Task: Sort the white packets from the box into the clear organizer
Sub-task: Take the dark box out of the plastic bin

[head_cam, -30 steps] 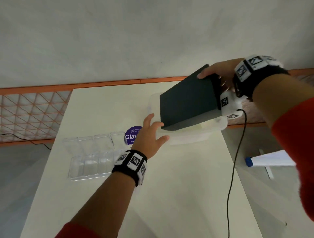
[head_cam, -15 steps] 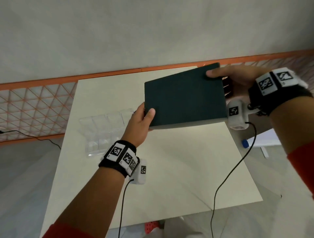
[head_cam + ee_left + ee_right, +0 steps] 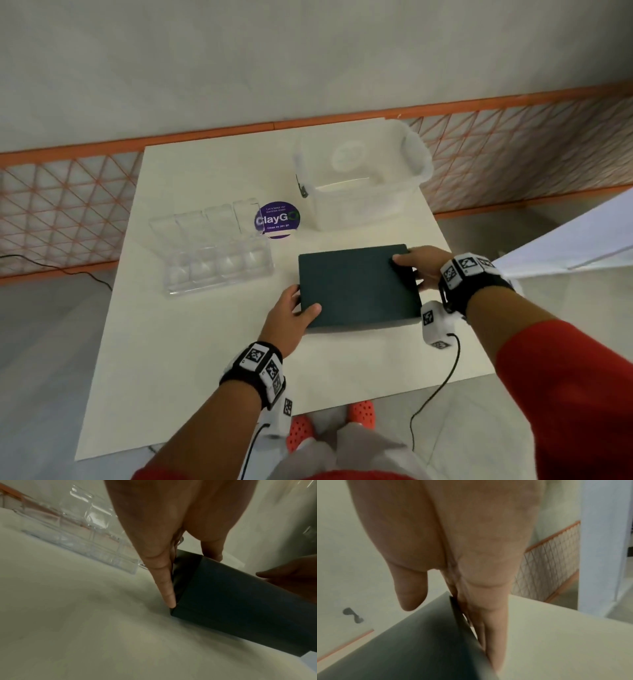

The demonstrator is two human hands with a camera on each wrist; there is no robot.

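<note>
A flat, dark green rectangular box (image 3: 358, 284) lies closed on the white tabletop (image 3: 205, 342), near the right edge and roughly midway between the near and far edges. The left hand (image 3: 289, 317) holds the box at its near-left corner: the thumb rests on the top face, and in the left wrist view the fingers (image 3: 167, 588) run straight down the left side wall to the tabletop, so this grip is clamped on the box. The right hand (image 3: 423, 265) holds the far-right corner in the same way, with the thumb on the top face and the fingers (image 3: 493, 635) pressed along the right side wall; this grip is likewise clamped on the box. No white packets can be seen, since the box is closed. A clear plastic organizer (image 3: 214, 248) with a row of compartments lies open toward the left edge of the tabletop, its lid folded back toward the far edge, well apart from the box. A round purple sticker (image 3: 277, 219) printed with white lettering lies on the tabletop just beside the far-right corner of the organizer. A translucent white plastic tub (image 3: 363, 178) stands at the far-right corner of the tabletop, beyond the box. Both wrists carry black bands with square markers, and black cables hang off the near edge.
</note>
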